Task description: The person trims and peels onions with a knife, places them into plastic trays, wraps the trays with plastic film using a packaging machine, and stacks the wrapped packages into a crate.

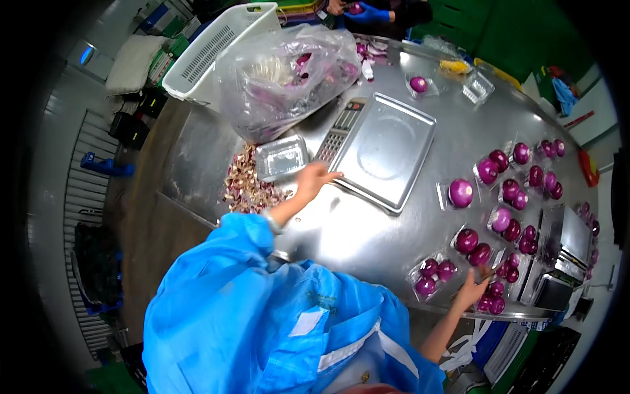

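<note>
My left hand (314, 180) is slightly blurred at the near left edge of a weighing scale (384, 148), a finger stretched out toward its metal pan and nothing visible in the grasp. Just behind it lies a clear plastic tray (282, 157) with no onions in it. On the right, my right hand (471, 290) reaches with fingers apart among trays of peeled red onions. Closest to it are a tray of two onions (467, 241), a tray of three onions (425, 285) and more onions (497, 305) at the table edge. Whether its fingertips touch a tray, I cannot tell.
Onion skins and trimmings (249, 184) lie left on the steel table (315, 246). A large plastic bag of onions (282, 79) stands beside a white basket (223, 43). Across the table, another person's blue-gloved hand (369, 14) is near an onion. A second scale (569, 240) is at right.
</note>
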Available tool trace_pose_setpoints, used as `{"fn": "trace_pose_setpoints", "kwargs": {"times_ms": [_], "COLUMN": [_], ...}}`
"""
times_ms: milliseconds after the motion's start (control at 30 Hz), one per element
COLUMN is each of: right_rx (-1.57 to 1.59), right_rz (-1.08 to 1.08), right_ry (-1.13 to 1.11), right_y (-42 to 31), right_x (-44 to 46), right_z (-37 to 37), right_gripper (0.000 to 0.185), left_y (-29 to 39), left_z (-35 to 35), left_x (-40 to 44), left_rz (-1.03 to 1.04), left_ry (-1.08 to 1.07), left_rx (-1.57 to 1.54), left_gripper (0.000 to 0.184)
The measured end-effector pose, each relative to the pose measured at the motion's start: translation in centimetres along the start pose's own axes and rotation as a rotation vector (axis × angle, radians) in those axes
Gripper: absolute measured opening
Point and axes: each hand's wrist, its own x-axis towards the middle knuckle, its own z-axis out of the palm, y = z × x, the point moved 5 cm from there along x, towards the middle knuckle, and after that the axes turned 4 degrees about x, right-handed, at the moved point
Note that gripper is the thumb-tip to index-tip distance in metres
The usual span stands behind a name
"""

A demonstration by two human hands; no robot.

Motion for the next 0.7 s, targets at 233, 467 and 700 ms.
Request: {"fn": "trace_pose_setpoints", "kwargs": {"times_ms": [233,467,700], "right_rx": [0.205,0.121,0.067], "right_rz": [-0.196,-0.278,-0.313], "right_ry": [-0.391,-0.709,-0.864], "right_y": [-17.3,-26.9,-32.2], "right_x": [-7.7,-16.3,-23.9], "right_z": [12.4,21.6,27.4], "right_gripper": [0.045,0.038,0.04], "left_y": [-17.4,-18.0,-20.2], "left_z": [-3.3,-6.0,-6.8], "left_x": [-0.5,-0.2,0.4], "left_rz": [0.175,0.323,0.519], "left_ry": [-0.341,-0.093,-0.202], "left_rx": [0.735,0.437,0.257], "left_gripper": [0.016,0.011,0.044]}}
